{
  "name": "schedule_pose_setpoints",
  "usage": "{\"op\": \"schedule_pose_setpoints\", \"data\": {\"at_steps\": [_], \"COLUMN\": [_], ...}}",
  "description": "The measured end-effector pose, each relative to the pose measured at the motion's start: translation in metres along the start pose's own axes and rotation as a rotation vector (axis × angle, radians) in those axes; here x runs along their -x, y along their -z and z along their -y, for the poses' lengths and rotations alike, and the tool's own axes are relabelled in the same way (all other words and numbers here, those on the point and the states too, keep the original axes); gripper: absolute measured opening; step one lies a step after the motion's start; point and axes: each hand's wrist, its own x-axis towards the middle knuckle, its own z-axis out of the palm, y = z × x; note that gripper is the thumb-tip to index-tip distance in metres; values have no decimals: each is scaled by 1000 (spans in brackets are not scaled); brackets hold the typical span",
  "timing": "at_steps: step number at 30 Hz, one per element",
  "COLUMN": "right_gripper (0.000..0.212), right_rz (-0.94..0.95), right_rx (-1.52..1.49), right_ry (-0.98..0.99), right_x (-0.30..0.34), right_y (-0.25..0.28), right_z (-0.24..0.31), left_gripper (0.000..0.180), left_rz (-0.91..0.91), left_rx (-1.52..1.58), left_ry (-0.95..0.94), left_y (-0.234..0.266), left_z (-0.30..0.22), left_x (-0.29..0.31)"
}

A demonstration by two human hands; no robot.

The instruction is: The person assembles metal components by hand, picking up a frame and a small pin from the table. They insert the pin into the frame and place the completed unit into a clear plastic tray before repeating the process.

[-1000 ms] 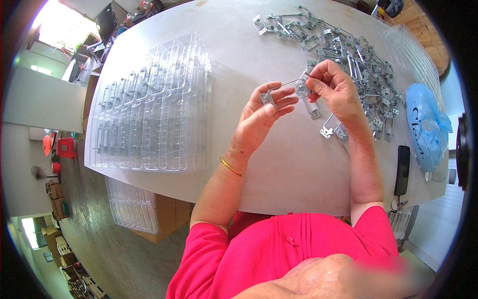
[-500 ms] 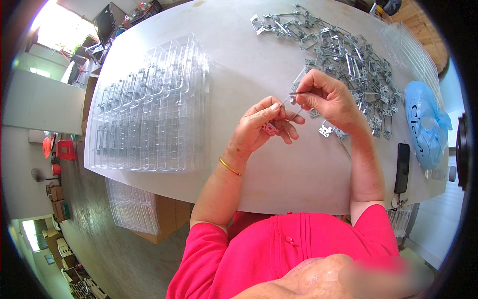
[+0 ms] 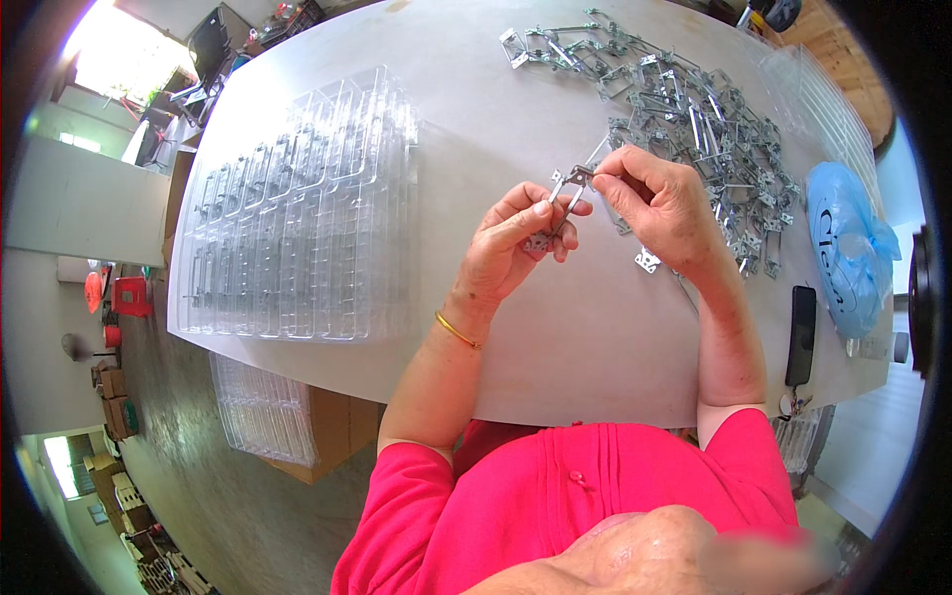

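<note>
Above the middle of the table, my left hand (image 3: 513,233) is closed around a metal bracket assembly (image 3: 565,193) with two slim rods and small plates at both ends. The thumb and fingers of my right hand (image 3: 650,198) pinch the plate at its far end. Just beyond my right hand spreads a pile of similar metal bracket assemblies (image 3: 694,124). One loose bracket (image 3: 647,260) lies under my right wrist. To the left stand stacked clear plastic trays (image 3: 297,218) with bracket assemblies in their slots.
At the right edge of the table (image 3: 585,367) lie a black phone (image 3: 800,335) and a tied blue plastic bag (image 3: 851,248). Clear trays (image 3: 828,109) rest at the far right. Below the left table edge, more clear trays (image 3: 263,412) sit by a cardboard box (image 3: 342,426).
The bracket assembly has turned in my hands, and its far plate now shows more fully. My left fingers have curled in around the rods. My right hand has shifted slightly.
</note>
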Motion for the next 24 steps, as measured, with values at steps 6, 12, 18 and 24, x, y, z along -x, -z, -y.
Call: {"op": "schedule_pose_setpoints", "data": {"at_steps": [6, 12, 18, 24], "right_gripper": [7, 8, 20, 18], "right_rz": [2, 32, 124, 256], "right_rx": [25, 79, -166, -318], "right_ry": [2, -30, -131, -293], "right_x": [1, 1, -1, -3], "right_y": [-1, 2, 2, 7], "right_z": [2, 6, 4, 4], "left_gripper": [11, 10, 13, 18], "left_rz": [8, -40, -38, -8], "left_rx": [-35, -95, -259, -370], "left_ry": [0, -8, 26, 35], "left_y": [3, 0, -15, -10], "left_z": [0, 0, -5, -1], "left_x": [-1, 1, 4, 3]}}
